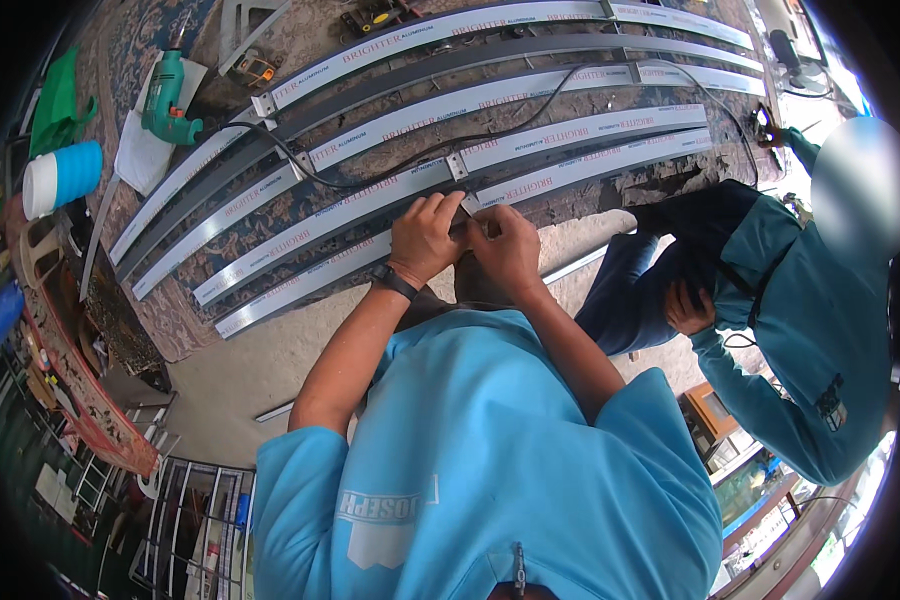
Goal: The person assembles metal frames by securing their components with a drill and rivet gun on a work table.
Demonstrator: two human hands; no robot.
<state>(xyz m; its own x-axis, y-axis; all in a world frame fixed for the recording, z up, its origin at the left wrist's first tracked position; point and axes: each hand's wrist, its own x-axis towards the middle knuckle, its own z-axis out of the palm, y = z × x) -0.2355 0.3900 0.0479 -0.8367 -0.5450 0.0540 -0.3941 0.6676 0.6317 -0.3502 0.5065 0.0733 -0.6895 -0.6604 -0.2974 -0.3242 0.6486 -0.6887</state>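
Note:
Several long aluminium bars (570, 175) with white printed film lie side by side across a table. Small metal brackets (457, 166) sit on them near their middles. At the nearest bar, my left hand (426, 237) is closed over the middle, fingers curled at the bar's edge beside a small bracket (470, 204). Just right of that bracket, my right hand (508, 244) is pinched, thumb and fingertips together against the same bar. What lies between the right fingertips is too small and hidden to make out.
A patterned cloth (185, 320) covers the table. A green power drill (167, 100), a tape measure (253, 69) and a blue-and-white jug (62, 180) are at the left. A black cable (400, 172) crosses the bars. A co-worker (780, 270) is close on my right, one hand at the table's end.

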